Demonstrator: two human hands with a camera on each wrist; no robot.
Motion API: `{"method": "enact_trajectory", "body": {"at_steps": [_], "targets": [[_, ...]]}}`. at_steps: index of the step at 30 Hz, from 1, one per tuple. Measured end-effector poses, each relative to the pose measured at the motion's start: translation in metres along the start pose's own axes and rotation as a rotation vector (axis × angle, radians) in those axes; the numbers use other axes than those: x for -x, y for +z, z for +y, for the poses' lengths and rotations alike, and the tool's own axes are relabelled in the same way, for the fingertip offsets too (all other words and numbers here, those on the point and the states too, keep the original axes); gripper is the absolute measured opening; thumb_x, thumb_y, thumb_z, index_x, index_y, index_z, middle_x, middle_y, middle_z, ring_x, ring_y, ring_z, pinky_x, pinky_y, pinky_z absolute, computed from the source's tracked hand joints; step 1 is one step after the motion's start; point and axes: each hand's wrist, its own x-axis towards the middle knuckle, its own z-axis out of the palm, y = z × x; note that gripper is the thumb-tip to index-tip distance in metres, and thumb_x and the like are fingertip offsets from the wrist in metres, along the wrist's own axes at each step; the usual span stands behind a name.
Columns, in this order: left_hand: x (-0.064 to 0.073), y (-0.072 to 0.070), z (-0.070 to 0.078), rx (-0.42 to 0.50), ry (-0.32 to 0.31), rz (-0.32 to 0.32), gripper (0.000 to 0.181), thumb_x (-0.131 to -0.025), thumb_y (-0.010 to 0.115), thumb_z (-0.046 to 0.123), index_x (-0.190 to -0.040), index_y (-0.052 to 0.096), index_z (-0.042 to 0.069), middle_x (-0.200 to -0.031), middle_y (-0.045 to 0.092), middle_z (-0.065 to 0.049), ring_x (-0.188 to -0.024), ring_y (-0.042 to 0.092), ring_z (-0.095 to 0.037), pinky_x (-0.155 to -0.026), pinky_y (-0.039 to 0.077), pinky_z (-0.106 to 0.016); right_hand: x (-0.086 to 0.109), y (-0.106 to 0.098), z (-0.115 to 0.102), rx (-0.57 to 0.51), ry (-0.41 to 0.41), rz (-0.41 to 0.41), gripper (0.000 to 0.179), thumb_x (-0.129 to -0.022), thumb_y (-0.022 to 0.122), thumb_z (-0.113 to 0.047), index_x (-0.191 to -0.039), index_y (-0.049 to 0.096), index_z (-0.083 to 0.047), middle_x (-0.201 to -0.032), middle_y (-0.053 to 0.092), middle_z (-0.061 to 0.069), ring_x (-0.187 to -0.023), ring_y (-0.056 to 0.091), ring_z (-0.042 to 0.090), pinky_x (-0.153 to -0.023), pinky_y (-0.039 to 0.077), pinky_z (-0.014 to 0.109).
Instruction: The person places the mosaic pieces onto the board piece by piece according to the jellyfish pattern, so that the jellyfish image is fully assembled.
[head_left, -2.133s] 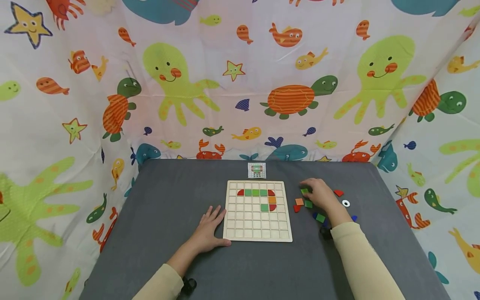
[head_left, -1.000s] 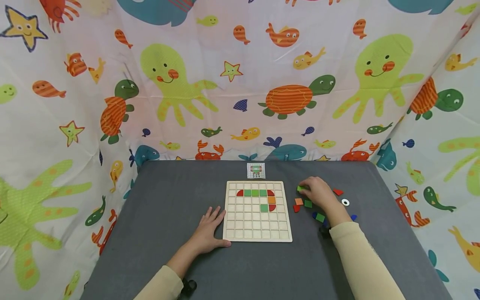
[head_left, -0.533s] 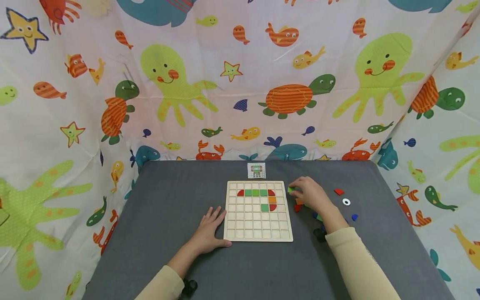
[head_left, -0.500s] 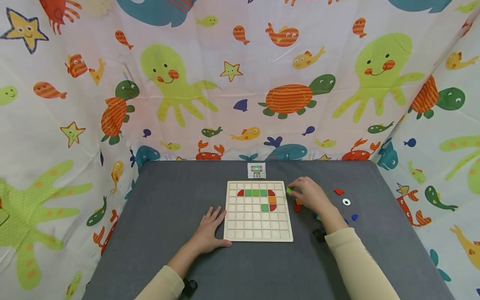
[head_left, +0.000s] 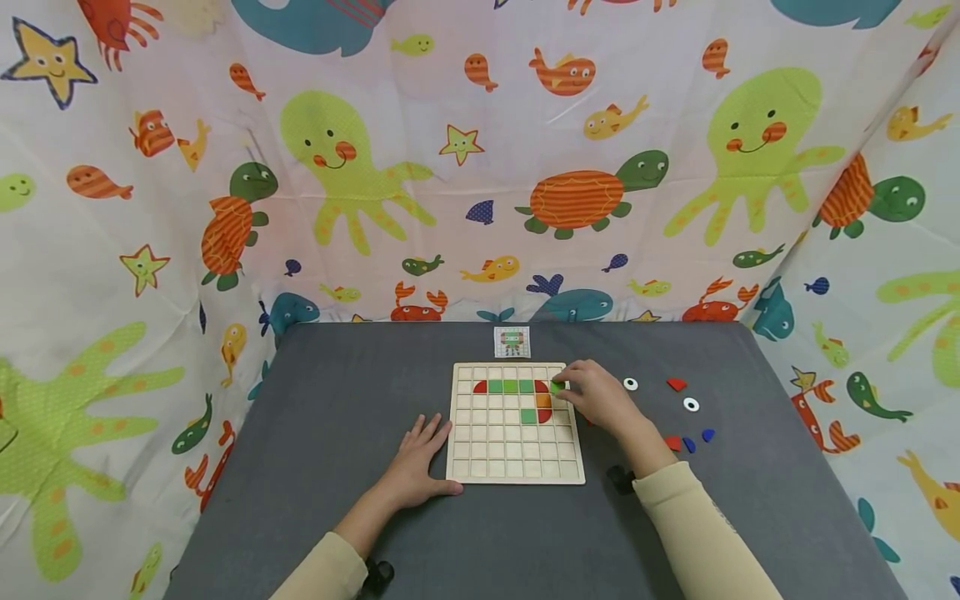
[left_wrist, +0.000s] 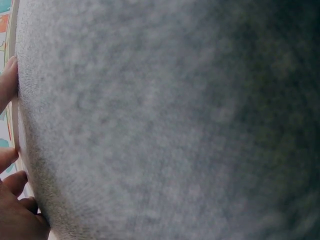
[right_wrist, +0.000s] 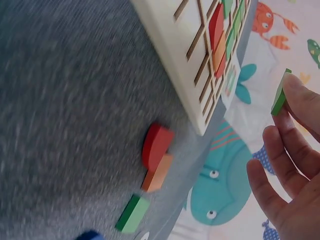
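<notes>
A pale wooden grid board lies on the grey table with red, green and orange pieces in its upper cells. At its lower left edge rests my left hand, fingers spread and thumb at the near corner; the left wrist view shows its fingertips against the board's side. My right hand pinches a green square tile between thumb and finger, over the board's upper right part. In the right wrist view this tile is tilted up on edge, the other fingers loosely bent.
Above the board lies a small picture card. Right of it are white rings, red pieces and blue pieces. Under the right arm, the right wrist view shows a red rounded piece, an orange block and a green block.
My right hand has picked up the green tile from the loose pieces and carried it left over the board, uncovering a white ring. My left hand has stayed put.
</notes>
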Motion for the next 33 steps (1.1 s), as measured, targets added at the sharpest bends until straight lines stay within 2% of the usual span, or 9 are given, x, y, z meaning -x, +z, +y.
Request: {"method": "enact_trajectory", "body": {"at_steps": [7, 16, 23, 33], "targets": [[0.0, 0.0, 0.0, 0.011, 0.008, 0.003, 0.111, -0.073, 0.087, 0.053, -0.161, 0.03, 0.016, -0.169, 0.019, -0.011, -0.157, 0.005, -0.039, -0.123, 0.013, -0.061, -0.002, 0.008, -0.014, -0.029, 0.017, -0.027, 0.025, -0.089, 0.079, -0.019, -0.113, 0.078, -0.013, -0.115, 0.071, 0.008, -0.115, 0.061, 0.029, -0.095, 0.054, 0.05], [0.001, 0.001, -0.002, 0.007, 0.01, 0.008, 0.111, -0.073, 0.087, 0.052, -0.161, 0.03, 0.016, -0.169, 0.019, -0.01, -0.157, 0.005, -0.039, -0.123, 0.013, -0.062, -0.006, 0.021, -0.032, -0.053, -0.023, -0.036, 0.024, -0.089, 0.079, -0.022, -0.111, 0.078, -0.014, -0.113, 0.07, 0.005, -0.108, 0.064, 0.025, -0.09, 0.056, 0.045], [0.0, 0.002, -0.002, -0.004, -0.003, 0.01, 0.111, -0.073, 0.087, 0.054, -0.161, 0.029, 0.019, -0.169, 0.019, -0.008, -0.157, 0.004, -0.037, -0.124, 0.013, -0.06, -0.008, 0.035, -0.045, -0.066, -0.021, -0.055, 0.026, -0.087, 0.081, -0.021, -0.112, 0.078, -0.016, -0.112, 0.07, 0.003, -0.107, 0.064, 0.024, -0.087, 0.056, 0.044], [0.0, 0.003, -0.003, -0.001, 0.006, 0.004, 0.112, -0.073, 0.087, 0.053, -0.161, 0.028, 0.019, -0.169, 0.019, -0.008, -0.157, 0.004, -0.037, -0.124, 0.013, -0.061, -0.01, 0.052, -0.051, -0.024, -0.069, -0.111, 0.025, -0.084, 0.083, -0.021, -0.107, 0.079, -0.014, -0.108, 0.072, 0.002, -0.105, 0.065, 0.024, -0.091, 0.055, 0.043]]}}
